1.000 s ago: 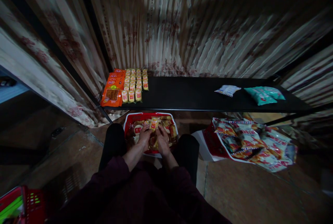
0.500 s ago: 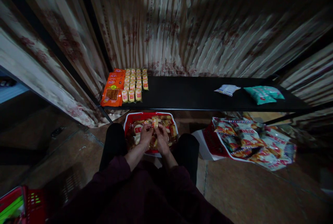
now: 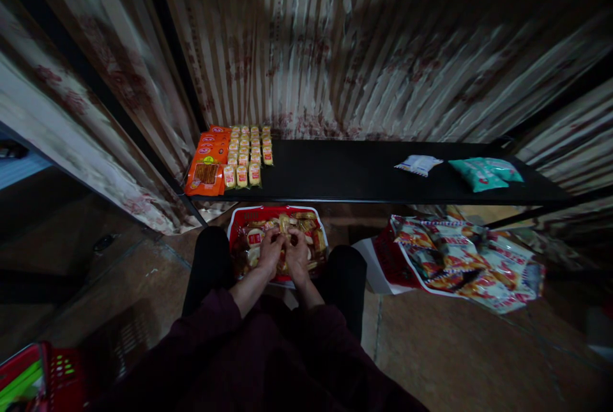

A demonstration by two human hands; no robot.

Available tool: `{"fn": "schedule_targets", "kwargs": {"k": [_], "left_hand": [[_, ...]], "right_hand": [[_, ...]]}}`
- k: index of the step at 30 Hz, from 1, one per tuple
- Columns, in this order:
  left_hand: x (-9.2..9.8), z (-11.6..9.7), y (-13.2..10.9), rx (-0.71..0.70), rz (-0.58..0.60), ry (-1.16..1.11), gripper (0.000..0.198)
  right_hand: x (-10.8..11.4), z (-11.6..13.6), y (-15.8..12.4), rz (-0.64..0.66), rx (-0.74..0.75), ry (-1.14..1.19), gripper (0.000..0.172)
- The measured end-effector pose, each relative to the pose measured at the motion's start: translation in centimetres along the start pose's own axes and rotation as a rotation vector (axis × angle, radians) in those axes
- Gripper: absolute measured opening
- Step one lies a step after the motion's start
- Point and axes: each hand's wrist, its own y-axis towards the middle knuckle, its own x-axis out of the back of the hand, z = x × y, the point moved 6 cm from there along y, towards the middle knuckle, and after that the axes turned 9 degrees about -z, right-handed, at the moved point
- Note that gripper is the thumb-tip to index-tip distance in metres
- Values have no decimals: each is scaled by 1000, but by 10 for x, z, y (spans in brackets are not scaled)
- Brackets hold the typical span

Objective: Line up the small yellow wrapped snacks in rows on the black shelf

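1. A person's left hand point(image 3: 269, 253) and right hand point(image 3: 297, 253) meet over a red basket point(image 3: 246, 214) on the floor, the fingers of both closed on one small yellow packet point(image 3: 284, 225).

2. The packet sits at the far side of the fingertips, between the two hands and above the basket's heap of wrapped snacks point(image 3: 253, 237). Its long axis appears to run from near to far; its near end is hidden by the fingers, and its printing cannot be read.

3. Far and to the left of the held packet, rows of similar yellow packets point(image 3: 242, 175) line a black shelf point(image 3: 330, 172), long axes also running near to far. The left hand is the nearer of the two to those rows.

4. Orange packets point(image 3: 207, 172) overlap in a column just left of the rows, at the shelf's left end.

5. To the right on the shelf, well apart from the rows, lie a pale packet point(image 3: 419, 165) and teal bags point(image 3: 479, 175).

6. Below them, a second basket point(image 3: 396, 265) brims with glossy bags point(image 3: 460, 249).
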Motion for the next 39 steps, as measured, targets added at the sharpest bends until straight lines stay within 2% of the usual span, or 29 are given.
{"fn": "schedule_targets", "kwargs": {"k": [6, 10, 15, 21, 26, 31, 35, 39], "left_hand": [[1, -4, 0, 24, -41, -45, 27], [1, -3, 7, 82, -41, -115, 27], [3, 3, 12, 181, -40, -169, 23], [5, 5, 11, 236, -46, -211, 20], [8, 9, 12, 264, -104, -188, 11], [4, 14, 13, 325, -72, -225, 6], [5, 18, 14, 357, -92, -248, 7], [2, 21, 15, 338, -28, -230, 4]], "right_hand": [[-3, 21, -7, 38, 161, -78, 21], [-6, 32, -13, 76, 170, -44, 26], [-6, 30, -13, 75, 110, 4, 33], [-3, 27, -12, 57, 117, -3, 28], [0, 38, -13, 52, 194, -42, 22], [2, 47, -13, 48, 244, -72, 18], [1, 46, -13, 50, 263, -105, 19], [0, 41, -14, 65, 302, -222, 23]]}}
